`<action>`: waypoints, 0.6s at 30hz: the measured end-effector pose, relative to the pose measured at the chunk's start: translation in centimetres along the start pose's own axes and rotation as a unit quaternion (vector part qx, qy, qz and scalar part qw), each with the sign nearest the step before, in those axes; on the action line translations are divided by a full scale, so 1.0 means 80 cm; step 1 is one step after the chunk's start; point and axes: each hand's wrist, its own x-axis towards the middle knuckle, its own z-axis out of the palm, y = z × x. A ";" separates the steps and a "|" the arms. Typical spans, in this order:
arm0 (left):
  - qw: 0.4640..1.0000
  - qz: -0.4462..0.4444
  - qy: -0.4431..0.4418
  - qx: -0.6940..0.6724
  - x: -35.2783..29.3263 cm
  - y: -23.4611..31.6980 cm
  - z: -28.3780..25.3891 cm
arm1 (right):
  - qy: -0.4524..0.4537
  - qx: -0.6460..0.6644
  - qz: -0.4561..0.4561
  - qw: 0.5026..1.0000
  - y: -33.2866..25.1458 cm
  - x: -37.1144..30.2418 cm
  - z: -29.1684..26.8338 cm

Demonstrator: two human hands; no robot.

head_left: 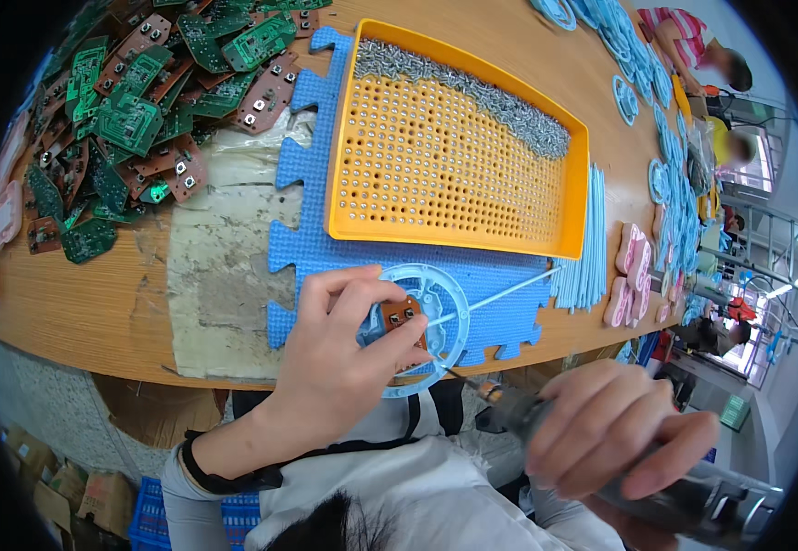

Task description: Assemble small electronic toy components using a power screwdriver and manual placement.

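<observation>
My left hand (330, 367) is closed on a light-blue ring-shaped plastic part (459, 340) at the table's near edge. Its fingers and thumb are around a brown circuit board (397, 312) that sits inside the ring, so part of the board is hidden. A thin light-blue rod (514, 288) runs from the ring toward the upper right. My right hand (606, 427) is wrapped around a dark powered screwdriver (518, 410), slightly blurred. Its thin bit points up and left to the ring's lower right rim; whether it touches there I cannot tell.
Beyond the ring, a yellow tray (454, 241) of screws lies on a blue foam mat (303, 211). Circuit boards (128, 119) are heaped at left. Light-blue rods (583, 257), pink parts (633, 275) and blue rings (624, 101) lie at right. Other people (693, 55) sit farther along.
</observation>
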 end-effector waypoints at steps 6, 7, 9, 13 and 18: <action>1.000 0.007 0.007 0.017 0.001 0.000 0.002 | 0.060 0.043 0.020 0.997 0.018 -0.025 0.028; 1.000 0.007 0.009 0.017 0.000 0.000 0.002 | 0.060 0.049 0.018 0.997 0.021 -0.027 0.029; 1.000 0.007 0.007 0.016 0.000 0.000 0.002 | 0.060 0.055 0.016 0.997 0.023 -0.028 0.031; 1.000 0.003 0.009 0.011 0.001 0.002 0.003 | 0.071 0.046 0.009 0.996 0.025 -0.030 0.034; 1.000 0.000 0.009 0.017 -0.001 0.002 0.000 | 0.046 0.037 0.023 0.998 0.025 -0.030 0.037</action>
